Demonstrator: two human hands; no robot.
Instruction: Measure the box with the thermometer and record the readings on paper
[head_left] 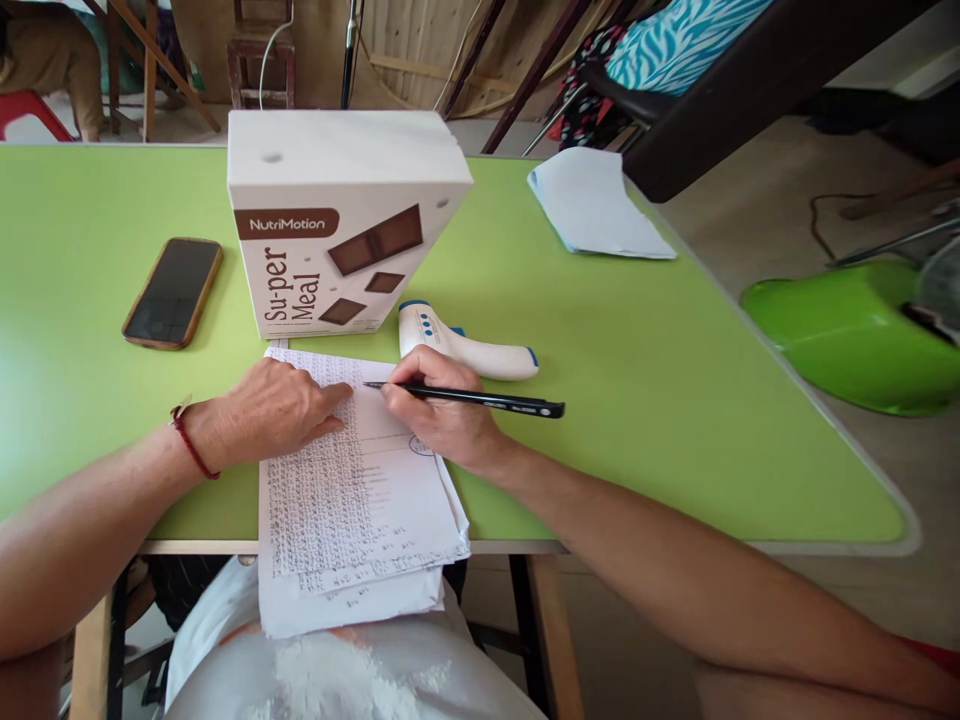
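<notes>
A stack of handwritten sheets (397, 490) lies at the table's front edge, its lower end hanging over. Dense writing covers the left side, and a blue stamp mark sits at the right. My left hand (281, 405) rests on the paper, index finger stretched out at the written lines, thumb apart, the other fingers partly curled. Between the thumb and fingers of my right hand (442, 405) is a black pen (510, 402), its tip close to the left index fingertip. Just behind my right hand lies a white and blue infrared thermometer (491, 357).
A white NutriMotion box (300, 265) stands upright behind the papers. To its left lies a phone (172, 292). Folded white paper (592, 205) sits at the table's far right corner. Beyond the right edge is a green plastic object (847, 335). A person's leg shows far left.
</notes>
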